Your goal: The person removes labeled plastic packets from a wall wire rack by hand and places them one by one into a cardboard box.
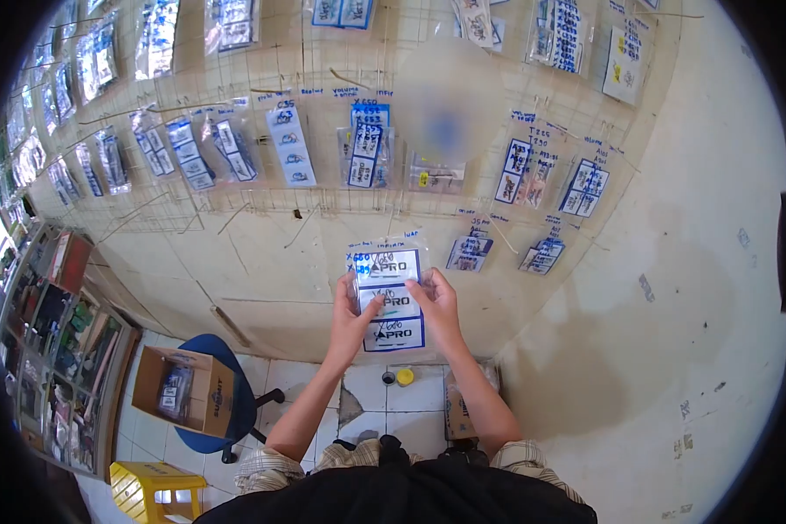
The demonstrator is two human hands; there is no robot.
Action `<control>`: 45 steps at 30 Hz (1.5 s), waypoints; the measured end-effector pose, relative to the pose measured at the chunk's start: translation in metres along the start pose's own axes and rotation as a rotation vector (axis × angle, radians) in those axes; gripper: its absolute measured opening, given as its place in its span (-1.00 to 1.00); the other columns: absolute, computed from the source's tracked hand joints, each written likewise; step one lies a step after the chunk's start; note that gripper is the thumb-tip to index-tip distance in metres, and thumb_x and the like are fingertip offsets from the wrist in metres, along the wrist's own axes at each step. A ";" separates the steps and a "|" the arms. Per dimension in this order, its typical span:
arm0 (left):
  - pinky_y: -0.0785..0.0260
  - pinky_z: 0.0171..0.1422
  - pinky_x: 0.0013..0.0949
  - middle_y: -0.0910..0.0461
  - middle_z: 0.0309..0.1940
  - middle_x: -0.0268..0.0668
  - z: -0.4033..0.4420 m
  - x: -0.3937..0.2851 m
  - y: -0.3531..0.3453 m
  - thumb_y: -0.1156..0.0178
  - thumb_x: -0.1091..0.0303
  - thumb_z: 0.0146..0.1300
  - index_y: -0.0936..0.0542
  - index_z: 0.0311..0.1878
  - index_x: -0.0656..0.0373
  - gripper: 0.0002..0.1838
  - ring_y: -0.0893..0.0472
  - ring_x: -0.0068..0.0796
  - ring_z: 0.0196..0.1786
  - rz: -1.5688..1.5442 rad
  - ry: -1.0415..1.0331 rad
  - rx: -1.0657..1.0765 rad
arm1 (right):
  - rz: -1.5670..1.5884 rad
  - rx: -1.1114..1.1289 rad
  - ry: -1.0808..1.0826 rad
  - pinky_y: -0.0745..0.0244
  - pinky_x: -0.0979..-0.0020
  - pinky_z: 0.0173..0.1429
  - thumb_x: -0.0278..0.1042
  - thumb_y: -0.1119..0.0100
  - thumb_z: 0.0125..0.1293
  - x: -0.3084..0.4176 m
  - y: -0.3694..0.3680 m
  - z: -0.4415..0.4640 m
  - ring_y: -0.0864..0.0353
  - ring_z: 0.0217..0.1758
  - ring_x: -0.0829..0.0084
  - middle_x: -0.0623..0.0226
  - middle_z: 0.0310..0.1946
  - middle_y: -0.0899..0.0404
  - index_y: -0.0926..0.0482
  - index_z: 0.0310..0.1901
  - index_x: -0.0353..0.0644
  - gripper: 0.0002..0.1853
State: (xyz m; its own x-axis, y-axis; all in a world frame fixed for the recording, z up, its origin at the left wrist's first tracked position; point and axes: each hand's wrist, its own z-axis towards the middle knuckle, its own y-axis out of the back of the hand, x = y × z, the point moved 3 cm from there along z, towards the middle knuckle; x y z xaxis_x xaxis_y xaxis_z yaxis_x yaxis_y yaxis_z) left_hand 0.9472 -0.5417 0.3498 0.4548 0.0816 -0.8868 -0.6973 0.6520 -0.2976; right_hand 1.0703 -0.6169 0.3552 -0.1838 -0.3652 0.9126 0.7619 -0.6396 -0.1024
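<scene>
Both my hands hold a clear plastic packet [397, 334] upright in front of the wall. Inside it, three white, blue-edged labels printed "PRO" are stacked one above another, with black handwriting on them. Blue handwriting runs along the packet's upper part. My left hand [352, 321] grips its left edge, thumb laid over the middle label. On the opposite edge, my right hand [438, 307] has its thumb on the front near the top label. The fingers behind the packet are hidden.
A wire rack [271, 74] on the wall carries rows of hanging packets [293, 148]. At lower left, a cardboard box [214, 393] with packets sits on a blue chair [205, 441]. Nearby are a yellow stool [148, 493] and a glass-fronted cabinet [61, 349]. Another carton [457, 410] stands by the wall.
</scene>
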 end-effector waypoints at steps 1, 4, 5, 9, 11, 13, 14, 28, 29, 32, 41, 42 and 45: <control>-0.29 -0.04 -0.53 -0.36 -0.14 -0.21 -0.003 -0.006 -0.001 -0.08 0.60 0.05 -0.12 0.06 0.26 -0.50 -0.39 -0.55 -0.08 0.009 -0.003 -0.011 | 0.033 0.020 0.013 -0.04 0.70 -0.53 -0.39 -0.12 0.11 0.002 -0.001 -0.002 -0.10 -0.56 0.81 0.61 -0.65 -0.20 -0.28 -0.52 -0.18 -0.79; -0.27 -0.02 -0.53 -0.36 -0.13 -0.21 -0.012 -0.020 -0.002 -0.07 0.59 0.06 -0.12 0.05 0.26 -0.51 -0.38 -0.54 -0.07 0.042 -0.028 -0.013 | 0.040 0.052 0.011 -0.11 0.71 -0.49 -0.40 -0.11 0.11 0.023 -0.006 -0.009 -0.15 -0.56 0.81 0.59 -0.63 -0.24 -0.29 -0.50 -0.19 -0.81; -0.27 -0.02 -0.53 -0.36 -0.13 -0.21 -0.015 -0.024 -0.001 -0.07 0.59 0.06 -0.12 0.05 0.26 -0.51 -0.38 -0.54 -0.07 0.050 -0.037 -0.026 | 0.049 0.067 0.014 -0.11 0.71 -0.49 -0.40 -0.11 0.11 0.028 -0.007 -0.012 -0.15 -0.56 0.81 0.59 -0.63 -0.24 -0.29 -0.50 -0.19 -0.81; -0.26 -0.01 -0.52 -0.39 -0.15 -0.23 -0.038 -0.036 0.008 -0.09 0.57 0.06 -0.13 0.04 0.26 -0.51 -0.40 -0.55 -0.07 0.067 -0.060 -0.025 | 0.132 0.145 0.021 -0.24 0.68 -0.38 -0.43 -0.08 0.13 0.037 -0.020 -0.034 -0.30 -0.46 0.75 0.50 -0.50 -0.35 -0.31 -0.41 -0.22 -0.86; -0.27 -0.01 -0.50 -0.40 -0.16 -0.24 -0.056 -0.040 0.023 -0.11 0.56 0.05 -0.13 0.04 0.25 -0.50 -0.41 -0.55 -0.09 0.103 -0.049 -0.062 | 0.192 0.223 0.013 -0.27 0.65 -0.32 -0.46 -0.07 0.13 0.023 -0.032 -0.049 -0.36 -0.40 0.70 0.42 -0.40 -0.40 -0.28 -0.24 -0.23 -0.79; -0.27 -0.02 -0.50 -0.40 -0.16 -0.24 -0.076 -0.041 0.049 -0.11 0.55 0.05 -0.13 0.04 0.25 -0.50 -0.41 -0.55 -0.09 0.139 -0.005 -0.119 | 0.201 0.271 -0.080 -0.27 0.65 -0.32 -0.46 -0.07 0.12 0.009 -0.053 -0.072 -0.36 -0.41 0.69 0.41 -0.42 -0.40 -0.23 -0.17 -0.23 -0.72; -0.27 -0.02 -0.50 -0.40 -0.15 -0.24 -0.087 -0.040 0.065 -0.11 0.55 0.05 -0.13 0.04 0.25 -0.49 -0.41 -0.55 -0.09 0.161 0.035 -0.144 | 0.194 0.294 -0.154 -0.27 0.65 -0.32 -0.47 -0.08 0.11 0.002 -0.064 -0.083 -0.36 -0.42 0.68 0.40 -0.44 -0.40 -0.18 -0.10 -0.23 -0.65; -0.32 -0.02 -0.43 -0.36 -0.08 -0.17 -0.237 -0.032 0.308 -0.16 0.60 -0.03 0.20 0.26 0.14 -0.12 -0.44 -0.45 -0.08 0.163 0.321 -0.415 | 0.068 0.505 -0.260 -0.35 0.62 -0.29 -0.63 0.04 0.09 -0.092 -0.291 -0.182 -0.45 -0.36 0.61 0.37 -0.48 -0.38 -0.14 0.05 -0.13 -0.53; -0.33 -0.05 -0.44 -0.36 -0.12 -0.19 -0.246 -0.033 0.332 -0.14 0.60 -0.01 0.18 0.26 0.13 -0.14 -0.44 -0.47 -0.12 0.194 0.300 -0.413 | 0.056 0.504 -0.280 -0.36 0.61 -0.25 -0.64 0.05 0.10 -0.100 -0.313 -0.190 -0.45 -0.33 0.59 0.35 -0.46 -0.39 -0.16 0.03 -0.14 -0.56; -0.34 -0.11 -0.48 -0.37 -0.18 -0.23 -0.272 -0.036 0.389 -0.11 0.61 0.00 0.10 0.25 0.13 -0.22 -0.44 -0.51 -0.17 0.228 0.302 -0.468 | -0.063 0.549 -0.294 -0.36 0.61 -0.25 -0.65 0.06 0.10 -0.117 -0.370 -0.215 -0.45 -0.32 0.58 0.32 -0.45 -0.39 -0.19 0.01 -0.16 -0.59; -0.29 -0.05 -0.42 -0.41 -0.10 -0.24 -0.289 -0.057 0.493 -0.11 0.61 -0.08 -0.36 -0.03 0.19 -0.55 -0.42 -0.38 -0.08 0.702 0.228 -0.595 | -0.198 0.737 -0.343 -0.36 0.63 -0.25 -0.61 0.03 0.09 -0.175 -0.461 -0.247 -0.48 -0.31 0.62 0.34 -0.29 -0.46 -0.38 -0.12 -0.25 -0.73; -0.29 -0.05 -0.42 -0.41 -0.10 -0.24 -0.290 -0.054 0.504 -0.11 0.61 -0.08 -0.36 -0.03 0.19 -0.55 -0.42 -0.38 -0.08 0.704 0.243 -0.606 | -0.207 0.746 -0.353 -0.36 0.63 -0.26 -0.60 0.02 0.08 -0.185 -0.468 -0.248 -0.48 -0.32 0.62 0.35 -0.31 -0.47 -0.41 -0.14 -0.26 -0.74; -0.26 0.02 -0.35 -0.37 -0.07 -0.17 -0.284 -0.039 0.544 -0.13 0.58 -0.13 -0.41 -0.07 0.17 -0.56 -0.39 -0.21 -0.04 0.798 0.334 -0.516 | -0.221 0.788 -0.416 -0.34 0.62 -0.30 -0.59 0.02 0.08 -0.220 -0.491 -0.250 -0.45 -0.41 0.63 0.37 -0.36 -0.49 -0.42 -0.10 -0.25 -0.71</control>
State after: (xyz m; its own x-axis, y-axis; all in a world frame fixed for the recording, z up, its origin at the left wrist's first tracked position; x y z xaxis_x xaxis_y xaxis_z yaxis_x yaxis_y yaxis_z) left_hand 0.3926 -0.4039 0.1225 -0.3730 0.0845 -0.9240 -0.9211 0.0862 0.3797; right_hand 0.5814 -0.3913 0.1061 -0.2538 0.0816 0.9638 0.9672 0.0361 0.2516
